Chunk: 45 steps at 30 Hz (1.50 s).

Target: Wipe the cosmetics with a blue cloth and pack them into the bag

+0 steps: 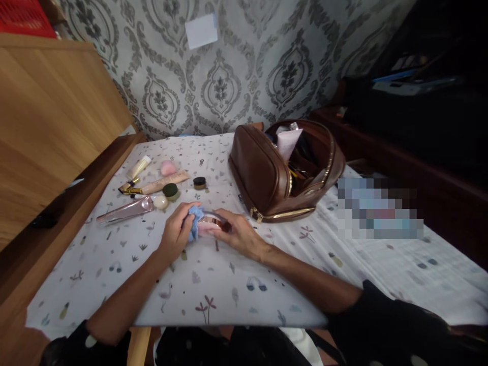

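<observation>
The left hand [176,233] is pinching a blue cloth [194,221] against a small pink jar [209,227], which the right hand [239,235] is gripping and half hiding with curled fingers, well in from the table's [213,290] near edge.

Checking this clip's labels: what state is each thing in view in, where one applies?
left hand: closed on the blue cloth, pressing it to the pink case.
right hand: gripping the pink case.
brown bag: unzipped, gaping open, white tube sticking out.
small jar: upright, lid on.
rose tube: lying flat.
beige tube: lying flat, capped.
</observation>
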Motion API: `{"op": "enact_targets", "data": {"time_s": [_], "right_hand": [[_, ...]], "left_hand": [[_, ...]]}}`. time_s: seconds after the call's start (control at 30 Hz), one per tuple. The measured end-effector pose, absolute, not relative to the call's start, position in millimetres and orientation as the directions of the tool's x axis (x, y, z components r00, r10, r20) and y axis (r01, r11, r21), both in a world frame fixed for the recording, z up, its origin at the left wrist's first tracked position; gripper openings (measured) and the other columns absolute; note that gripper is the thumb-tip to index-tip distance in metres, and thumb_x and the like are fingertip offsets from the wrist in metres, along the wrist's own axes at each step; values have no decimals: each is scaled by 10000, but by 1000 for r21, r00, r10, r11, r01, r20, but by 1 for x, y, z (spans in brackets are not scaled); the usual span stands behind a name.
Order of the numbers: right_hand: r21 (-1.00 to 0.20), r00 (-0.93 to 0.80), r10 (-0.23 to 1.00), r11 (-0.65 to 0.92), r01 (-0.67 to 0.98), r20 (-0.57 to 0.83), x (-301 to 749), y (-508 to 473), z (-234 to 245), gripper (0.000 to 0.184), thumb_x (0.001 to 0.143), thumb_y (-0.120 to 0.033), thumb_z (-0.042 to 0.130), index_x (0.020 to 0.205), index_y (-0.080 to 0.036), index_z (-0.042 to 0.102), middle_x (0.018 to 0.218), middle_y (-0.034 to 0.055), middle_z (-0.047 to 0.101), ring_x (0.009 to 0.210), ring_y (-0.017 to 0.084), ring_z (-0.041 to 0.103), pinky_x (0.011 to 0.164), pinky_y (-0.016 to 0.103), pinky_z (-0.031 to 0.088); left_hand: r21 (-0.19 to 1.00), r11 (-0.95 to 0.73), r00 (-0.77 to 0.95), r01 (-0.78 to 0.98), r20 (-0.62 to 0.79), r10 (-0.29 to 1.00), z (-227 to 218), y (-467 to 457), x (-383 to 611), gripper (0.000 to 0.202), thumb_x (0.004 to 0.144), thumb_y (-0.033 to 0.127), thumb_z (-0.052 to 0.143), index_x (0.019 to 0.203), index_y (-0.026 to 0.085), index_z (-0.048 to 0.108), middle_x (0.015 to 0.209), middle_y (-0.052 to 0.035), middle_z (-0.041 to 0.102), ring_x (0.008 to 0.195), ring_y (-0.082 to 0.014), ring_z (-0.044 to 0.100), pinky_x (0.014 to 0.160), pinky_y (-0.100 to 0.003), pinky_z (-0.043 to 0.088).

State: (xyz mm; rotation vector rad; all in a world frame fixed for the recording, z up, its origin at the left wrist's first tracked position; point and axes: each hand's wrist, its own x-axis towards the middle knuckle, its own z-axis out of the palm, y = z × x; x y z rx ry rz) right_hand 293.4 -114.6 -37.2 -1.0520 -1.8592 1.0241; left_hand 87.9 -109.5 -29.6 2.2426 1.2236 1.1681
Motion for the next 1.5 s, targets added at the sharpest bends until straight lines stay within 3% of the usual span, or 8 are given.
{"op": "enact_targets", "data": {"time_s": [0.2, 0.37, 0.53, 0.77, 1.03, 1.2, 1.33, 1.5], "right_hand": [[-960, -299, 926, 267, 86, 231, 295, -107, -45, 293, 834, -429, 660, 957, -164, 633, 833, 16, 606, 771, 162, 556, 711, 279, 457], [-913, -215, 930, 344, 218, 299, 296, -107, -44, 295, 850, -443, 651, 982, -179, 654, 794, 9, 616, 712, 157, 537, 668, 280, 429], [-812, -256, 906, 417, 409, 337, 294, -112, -37, 240, 884, -402, 646, 984, -184, 648, 806, 16, 627, 705, 152, 538, 660, 267, 421], [-768, -299, 879, 472, 433, 372, 293, -110, -41, 163, 874, -262, 632, 1014, -179, 617, 827, 21, 607, 738, 162, 536, 703, 283, 433], [-797, -278, 927, 363, 483, 254, 292, -107, -44, 126, 811, -203, 678, 850, -185, 559, 847, 13, 550, 705, 137, 509, 663, 267, 418], [-827, -286, 924, 361, 431, 254, 295, -112, -37, 155, 898, -314, 621, 966, -183, 575, 821, 9, 586, 741, 156, 543, 673, 269, 416], [-812, -297, 905, 410, 415, 305, 296, -114, -36, 211, 946, -393, 570, 1003, -191, 574, 862, 29, 619, 793, 171, 573, 706, 278, 432], [-760, -314, 873, 482, 435, 374, 294, -111, -44, 129, 883, -240, 603, 998, -194, 567, 918, 51, 628, 791, 179, 564, 730, 296, 449]], "left_hand": [[717, -467, 267, 517, 384, 884, -31, -101, 90, 347, 991, 289, 395, 1240, 170, 605, 1225, -91, 691, 1142, -223, 636, 1011, -360, 488], [680, -468, 251, 564, 399, 882, -34, -101, 91, 361, 974, 262, 420, 1305, 174, 535, 1206, -98, 694, 1068, -219, 663, 939, -354, 523], [558, -544, 209, 627, 552, 807, -31, -107, 95, 251, 977, 258, 452, 1188, 164, 552, 1048, -82, 697, 930, -191, 669, 831, -324, 547], [170, -832, 497, 528, 732, 466, -16, -114, 110, 292, 952, 106, 481, 1220, 193, 556, 1198, -112, 647, 1150, -231, 572, 997, -420, 497], [306, -717, 357, 626, 705, 613, -23, -104, 93, 239, 975, 156, 447, 1180, 192, 566, 1144, -97, 646, 1105, -209, 606, 964, -389, 511], [338, -690, 331, 640, 689, 645, -25, -102, 89, 224, 976, 175, 447, 1159, 187, 577, 1097, -84, 664, 1062, -203, 614, 942, -372, 513], [258, -721, 372, 642, 717, 589, -23, -106, 94, 257, 973, 148, 444, 1188, 178, 580, 1127, -102, 658, 1078, -212, 603, 954, -394, 509], [25, -831, 565, 556, 721, 400, -22, -116, 104, 338, 951, 117, 485, 1263, 200, 584, 1224, -112, 678, 1221, -256, 565, 1006, -433, 481]]}}
